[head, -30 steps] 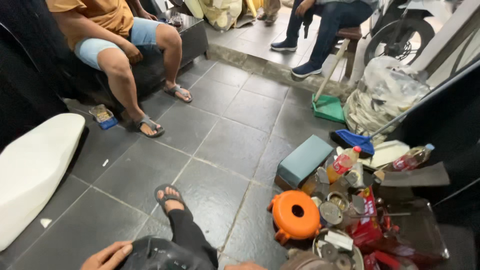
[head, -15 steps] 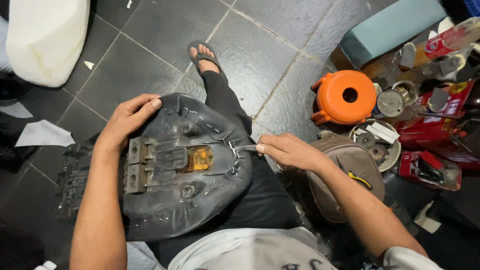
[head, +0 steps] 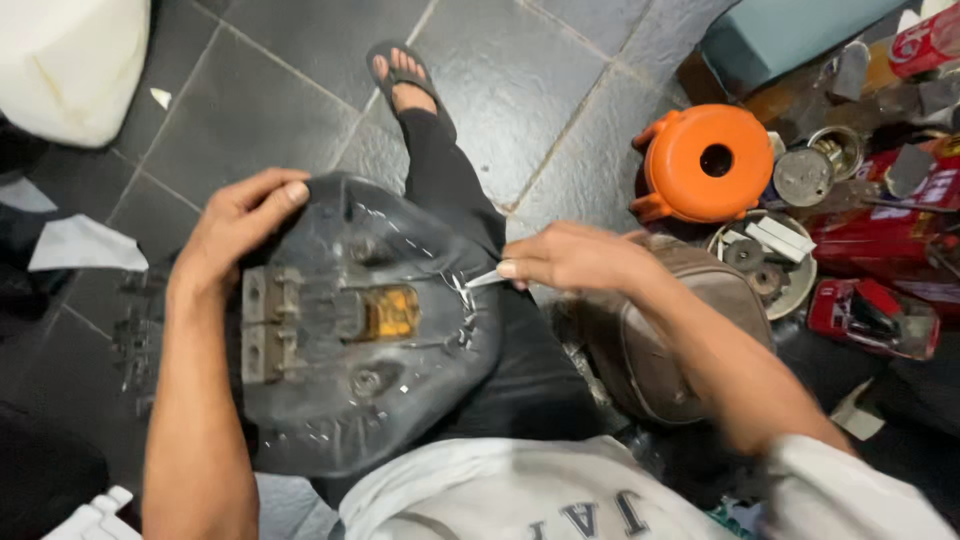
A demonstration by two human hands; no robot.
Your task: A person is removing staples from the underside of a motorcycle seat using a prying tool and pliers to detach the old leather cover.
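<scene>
The upturned black plastic seat base [head: 350, 330], with grey metal hinge plates and an amber patch at its middle, rests on the person's lap above the dark tiled floor [head: 250, 100]. The left hand [head: 235, 225] curls over its far edge, fingers clamped on the rim. The right hand [head: 575, 258] pinches a thin metal tool [head: 484, 279] against the stapled right edge. A round orange container [head: 708, 163] stands nearby.
</scene>
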